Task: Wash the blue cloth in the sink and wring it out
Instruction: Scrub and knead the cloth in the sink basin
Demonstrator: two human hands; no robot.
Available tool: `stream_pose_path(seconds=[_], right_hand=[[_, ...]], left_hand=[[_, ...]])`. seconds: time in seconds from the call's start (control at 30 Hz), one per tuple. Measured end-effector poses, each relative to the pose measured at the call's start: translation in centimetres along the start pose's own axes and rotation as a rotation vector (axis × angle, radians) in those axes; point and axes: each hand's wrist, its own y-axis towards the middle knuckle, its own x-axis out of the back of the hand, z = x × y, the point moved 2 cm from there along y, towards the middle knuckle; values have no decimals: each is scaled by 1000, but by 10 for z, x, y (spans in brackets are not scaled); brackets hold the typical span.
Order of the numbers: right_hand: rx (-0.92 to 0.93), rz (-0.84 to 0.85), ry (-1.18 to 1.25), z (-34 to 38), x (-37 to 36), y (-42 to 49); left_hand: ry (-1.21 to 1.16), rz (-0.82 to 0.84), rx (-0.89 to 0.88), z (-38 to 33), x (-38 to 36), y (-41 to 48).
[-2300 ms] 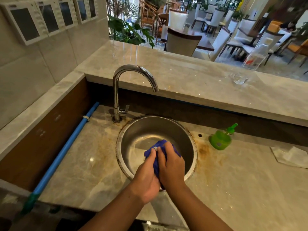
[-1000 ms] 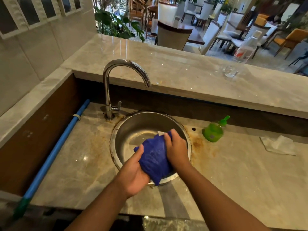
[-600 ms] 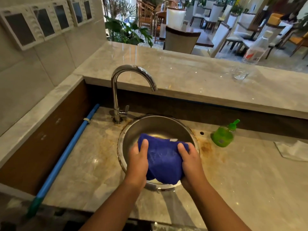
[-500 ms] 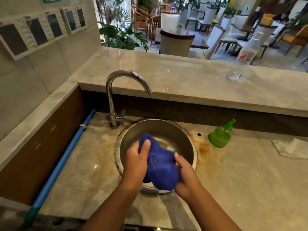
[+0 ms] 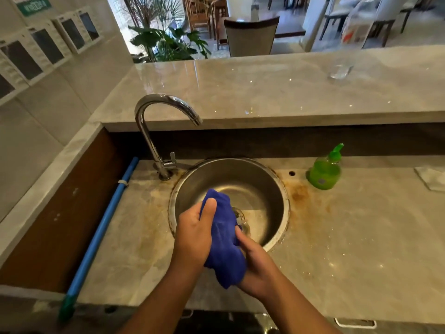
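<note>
The blue cloth (image 5: 225, 239) is bunched into a long roll between both hands, over the near rim of the round steel sink (image 5: 265, 179). My left hand (image 5: 195, 235) grips its upper part, thumb lying along the top. My right hand (image 5: 256, 266) grips its lower part from the right, and the cloth's tail hangs below it over the counter edge. The chrome tap (image 5: 154, 131) stands at the sink's back left; I see no water running from its spout.
A green soap bottle (image 5: 325, 172) stands right of the sink on the stained marble counter (image 5: 349, 249). A blue pipe (image 5: 101, 227) lies along the left side. A white tissue (image 5: 433, 177) lies far right. A glass (image 5: 339, 68) stands on the raised ledge.
The cloth, spread wide between my hands earlier, is now gathered into a narrow roll. My right hand dropped lower and closer to me; my left hand stays on the upper end.
</note>
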Motion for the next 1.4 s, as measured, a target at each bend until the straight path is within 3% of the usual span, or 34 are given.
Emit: stream_pose_path(seconds=[0.1, 0.27, 0.43, 0.6, 0.8, 0.87, 0.9, 1.0, 1.07, 1.17, 1.27, 1.4], right_hand=[[195, -152, -84, 15, 1, 1], [557, -223, -529, 44, -7, -9], [575, -183, -523, 48, -1, -15], [593, -139, -550, 52, 9, -16], [785, -309, -732, 53, 4, -15], [679, -404, -676, 48, 2, -9], [541, -401, -567, 45, 1, -6], [94, -189, -170, 30, -5, -1], [-22, -69, -67, 16, -10, 1], [-80, -22, -25, -2, -25, 8], [-71, -117, -78, -14, -31, 15], [143, -186, -107, -9, -31, 21]], left_hand=[[126, -27, -35, 5, -2, -5], [119, -160, 55, 16, -6, -19], [-20, -231, 173, 22, -14, -29], [-288, 40, 172, 21, -19, -46], [30, -182, 190, 34, -14, -36], [25, -176, 188, 34, -12, -26], [-3, -138, 177, 33, -8, -19], [-100, -19, 143, 29, 6, 1], [-115, 16, 140, 31, 16, 12], [-127, 58, 132, 38, 24, 21], [-144, 88, 113, 38, 30, 25], [-98, 104, 95, 39, 41, 32]])
